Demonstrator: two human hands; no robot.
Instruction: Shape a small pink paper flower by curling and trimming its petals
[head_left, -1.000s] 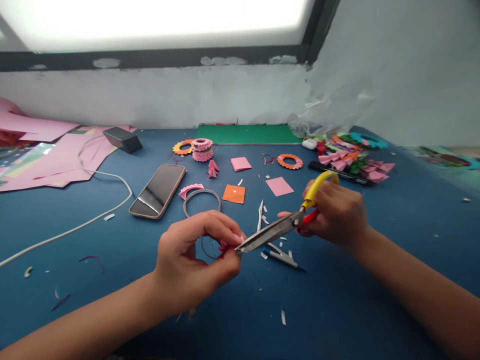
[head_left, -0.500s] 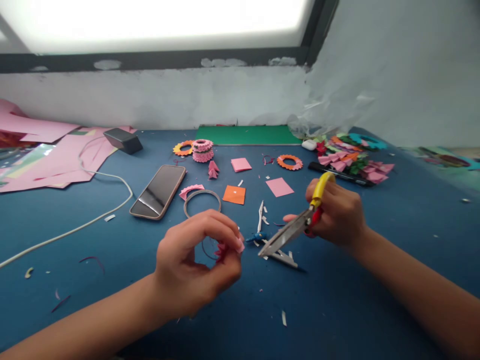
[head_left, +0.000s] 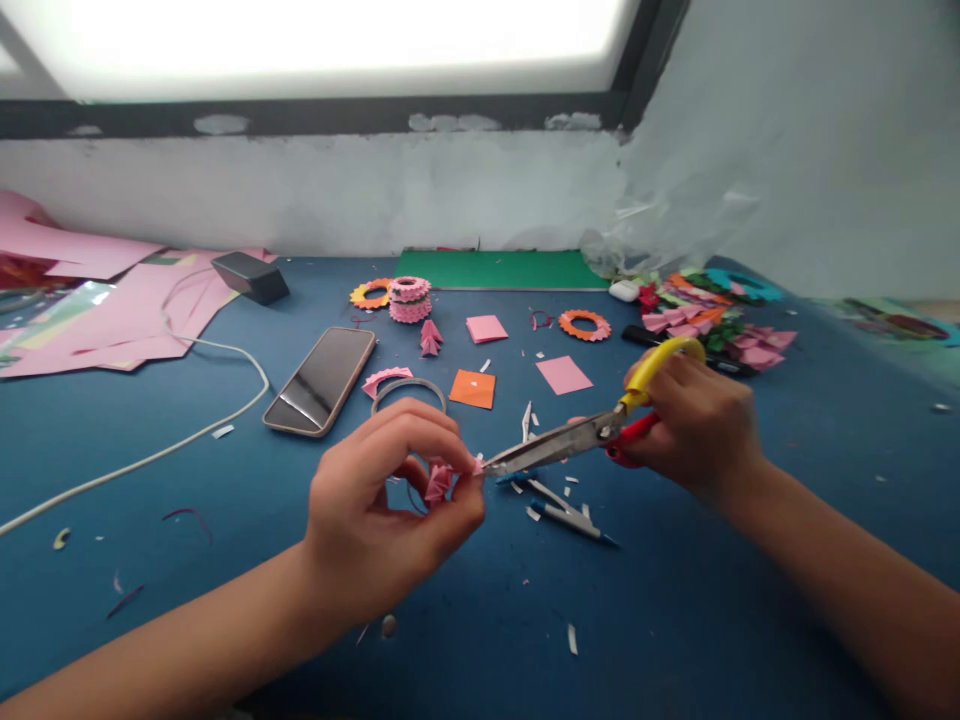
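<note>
Between thumb and fingertips, my left hand (head_left: 390, 510) pinches a small folded pink paper piece (head_left: 439, 482), partly hidden by the fingers. My right hand (head_left: 697, 425) grips scissors (head_left: 555, 447) with one yellow and one red handle. The blade tips meet the paper's edge right at my left fingertips. Under the blades, a compass (head_left: 570, 520) with blue parts lies on the table among white paper scraps. Just behind my left hand is a grey ring (head_left: 409, 383), with a curved pink folded strip (head_left: 386, 378) beside it.
A phone (head_left: 321, 382) and a white cable (head_left: 225, 420) lie left on the blue table (head_left: 247, 510). Orange (head_left: 472, 389) and pink paper squares (head_left: 564, 375) lie ahead. Folded paper rings (head_left: 410, 300) stand farther back; paper flowers (head_left: 690, 315) are piled at right.
The scissors have moved left and swung flatter, bringing their tips to the paper at my left fingertips. My left hand has stayed nearly in place. A small round object now shows below it.
</note>
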